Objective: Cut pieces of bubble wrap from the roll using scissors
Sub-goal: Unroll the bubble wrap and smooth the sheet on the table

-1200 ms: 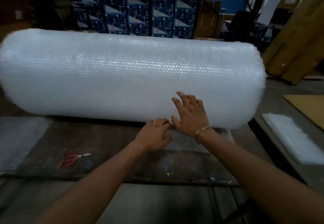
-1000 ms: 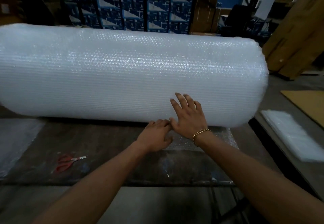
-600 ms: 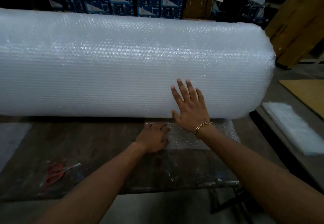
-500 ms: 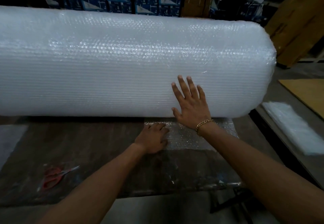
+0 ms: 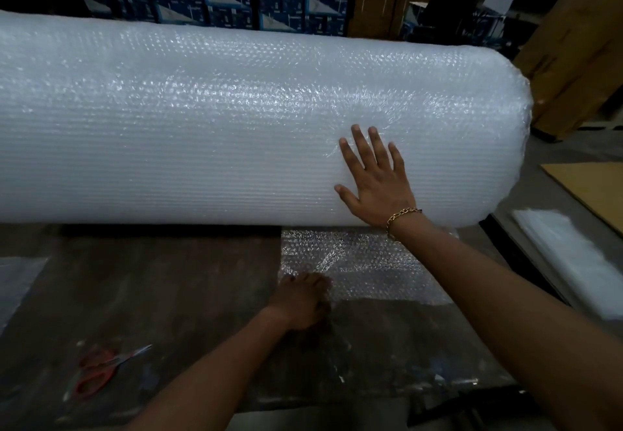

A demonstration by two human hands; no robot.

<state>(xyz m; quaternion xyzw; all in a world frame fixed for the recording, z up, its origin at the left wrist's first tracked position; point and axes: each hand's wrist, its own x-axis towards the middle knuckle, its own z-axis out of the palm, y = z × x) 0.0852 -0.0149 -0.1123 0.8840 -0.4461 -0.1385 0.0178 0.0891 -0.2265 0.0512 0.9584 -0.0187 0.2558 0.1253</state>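
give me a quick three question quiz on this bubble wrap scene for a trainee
1. True or false: the scissors are in the left hand.
2. Pick one: the right hand lies flat on A) the roll B) the floor C) a cardboard box.
3. Short answer: what does the left hand have in its grip?

Key
1. False. They lie on the table, apart from both hands.
2. A.
3. The edge of the loose sheet of bubble wrap lying in front of the roll.
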